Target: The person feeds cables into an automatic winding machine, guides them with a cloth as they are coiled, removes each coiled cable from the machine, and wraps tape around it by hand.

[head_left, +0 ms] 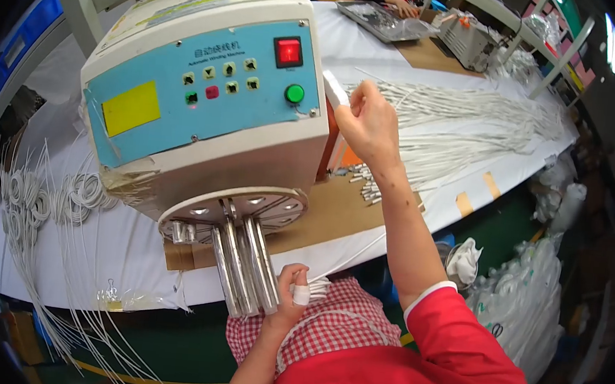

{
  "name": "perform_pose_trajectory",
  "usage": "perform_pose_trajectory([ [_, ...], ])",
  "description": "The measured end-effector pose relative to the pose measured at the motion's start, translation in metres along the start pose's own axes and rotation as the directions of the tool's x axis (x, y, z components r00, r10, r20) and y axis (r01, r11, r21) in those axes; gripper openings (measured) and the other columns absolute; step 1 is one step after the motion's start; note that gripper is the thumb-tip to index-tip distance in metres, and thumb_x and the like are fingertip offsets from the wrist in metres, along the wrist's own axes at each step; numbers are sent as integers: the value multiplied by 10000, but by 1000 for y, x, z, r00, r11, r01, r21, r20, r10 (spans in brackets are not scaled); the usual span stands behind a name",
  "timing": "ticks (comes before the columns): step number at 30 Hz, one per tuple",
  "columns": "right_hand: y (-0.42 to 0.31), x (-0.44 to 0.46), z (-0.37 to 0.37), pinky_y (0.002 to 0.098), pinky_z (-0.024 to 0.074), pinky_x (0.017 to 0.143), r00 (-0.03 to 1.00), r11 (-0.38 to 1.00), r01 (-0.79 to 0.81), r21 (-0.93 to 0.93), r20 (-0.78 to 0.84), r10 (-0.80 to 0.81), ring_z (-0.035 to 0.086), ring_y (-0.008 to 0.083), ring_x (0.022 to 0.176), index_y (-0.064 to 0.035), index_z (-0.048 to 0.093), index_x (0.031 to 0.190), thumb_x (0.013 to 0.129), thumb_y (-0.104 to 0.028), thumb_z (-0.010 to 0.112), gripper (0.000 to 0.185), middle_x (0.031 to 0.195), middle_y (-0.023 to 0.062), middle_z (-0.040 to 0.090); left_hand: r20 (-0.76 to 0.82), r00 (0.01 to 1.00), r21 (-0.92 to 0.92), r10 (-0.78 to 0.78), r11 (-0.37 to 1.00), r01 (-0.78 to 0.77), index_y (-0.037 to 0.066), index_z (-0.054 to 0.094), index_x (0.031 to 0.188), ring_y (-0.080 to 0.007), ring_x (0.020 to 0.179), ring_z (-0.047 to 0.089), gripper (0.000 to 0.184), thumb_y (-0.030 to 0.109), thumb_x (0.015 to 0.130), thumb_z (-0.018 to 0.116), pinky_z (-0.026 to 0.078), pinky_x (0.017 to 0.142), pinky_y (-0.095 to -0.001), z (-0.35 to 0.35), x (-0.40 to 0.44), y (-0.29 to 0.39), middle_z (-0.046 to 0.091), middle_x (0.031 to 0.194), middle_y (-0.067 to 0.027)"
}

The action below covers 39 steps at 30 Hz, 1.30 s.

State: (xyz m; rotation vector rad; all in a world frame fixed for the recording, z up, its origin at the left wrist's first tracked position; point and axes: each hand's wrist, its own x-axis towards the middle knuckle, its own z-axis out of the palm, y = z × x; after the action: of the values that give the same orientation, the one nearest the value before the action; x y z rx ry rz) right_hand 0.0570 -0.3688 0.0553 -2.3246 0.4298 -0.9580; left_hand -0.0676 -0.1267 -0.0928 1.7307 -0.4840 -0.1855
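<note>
My left hand, with white tape around one finger, is closed beside the metal rods of the winding machine. A small coil of white cable shows at this hand, over my checked apron, and appears held in it. From it a cable runs up to the right. My right hand is raised at the machine's right side, its fingers pinched together by a white strip-like piece. Whatever sits between those fingertips is too small to make out. The round slotted plate carries the rods.
Long white cables lie bundled on the table's right. Coiled cables rest at the left, their ends hanging over the edge. At the back are a metal tray, a grey box and another person's hand. Plastic bags stand lower right.
</note>
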Motion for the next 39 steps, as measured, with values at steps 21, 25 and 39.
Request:
perform_pose_trajectory([
  [21, 51, -220, -20, 215, 264, 431, 990, 812, -120, 571, 10, 140, 354, 28, 464, -25, 521, 1040, 805, 105, 523, 269, 560, -32, 420, 114, 960, 321, 257, 905, -280, 21, 564, 1291, -265, 465, 536, 461, 149, 854, 638, 439, 499, -384, 2, 1, 16, 568, 559, -75],
  [25, 35, -251, -60, 210, 324, 436, 982, 862, 6, 507, 159, -101, 455, 55, 477, 14, 526, 1055, 797, 78, 565, 268, 651, 19, 528, 198, 914, 423, 355, 810, -406, -13, 544, 1312, -197, 439, 505, 549, 224, 835, 679, 412, 477, -343, 12, 1, 29, 530, 533, -27],
  [39, 38, -197, -74, 458, 358, 1051, 779, 805, 100, 585, 457, -429, 594, 361, 1051, -23, 639, 1062, 782, -30, 648, 280, 1053, 122, 664, 300, 901, 183, 313, 908, -376, 104, 679, 1127, -300, 574, 612, 411, 154, 719, 706, 462, 524, -396, 22, 9, 28, 615, 657, -136],
])
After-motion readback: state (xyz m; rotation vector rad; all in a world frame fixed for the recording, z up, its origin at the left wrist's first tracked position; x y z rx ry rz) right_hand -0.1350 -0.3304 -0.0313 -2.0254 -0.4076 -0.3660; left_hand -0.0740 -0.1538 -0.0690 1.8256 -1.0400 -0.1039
